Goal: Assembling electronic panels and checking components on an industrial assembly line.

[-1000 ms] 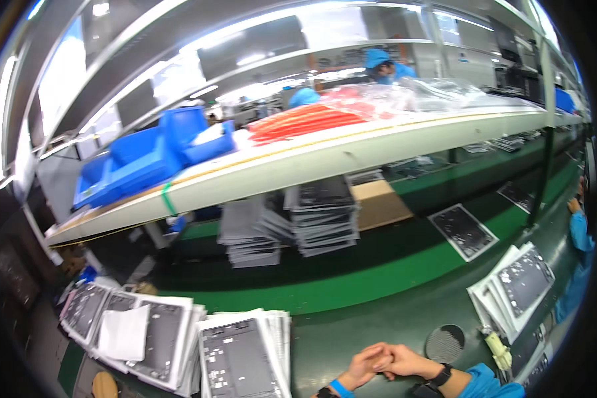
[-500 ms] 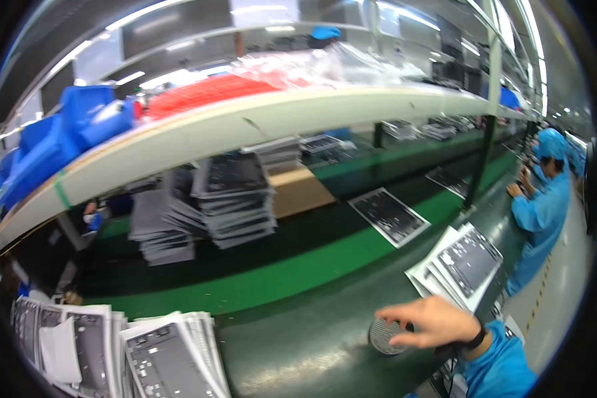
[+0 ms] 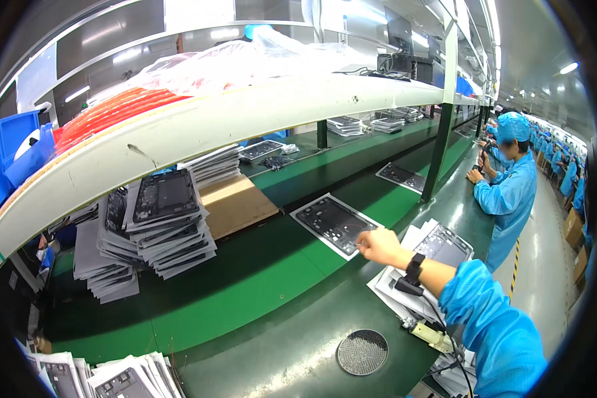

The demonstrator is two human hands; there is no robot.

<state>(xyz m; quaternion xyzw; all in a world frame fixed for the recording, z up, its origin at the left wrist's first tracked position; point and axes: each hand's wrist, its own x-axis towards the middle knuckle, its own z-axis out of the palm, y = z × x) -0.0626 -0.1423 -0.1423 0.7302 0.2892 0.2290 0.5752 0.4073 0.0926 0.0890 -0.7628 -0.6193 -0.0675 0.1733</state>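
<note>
My right hand point(image 3: 380, 247) reaches out from a blue sleeve, with a black strap on the wrist. Its fingers are curled and pinched together at the right edge of a dark, flat device housing point(image 3: 331, 222). That housing lies on a white sheet on the green belt. Whether the fingertips grip the sheet's edge or something small cannot be made out. Below my forearm is a stack of similar housings and white sheets point(image 3: 444, 245). A round, grey textured dish point(image 3: 363, 352) rests on the dark green bench nearer to me. My left hand is out of view.
Tall stacks of housings and sheets point(image 3: 169, 199) stand at the left beside a brown board point(image 3: 235, 205). More stacks point(image 3: 123, 383) fill the near left. A white shelf point(image 3: 245, 113) crosses above the belt. A cable and pale tool point(image 3: 432, 336) hang by my forearm. A co-worker point(image 3: 511, 179) stands at right.
My right hand has moved from above the round dish, forward to the housing on the belt, and its fingers have closed. The view has shifted to the right.
</note>
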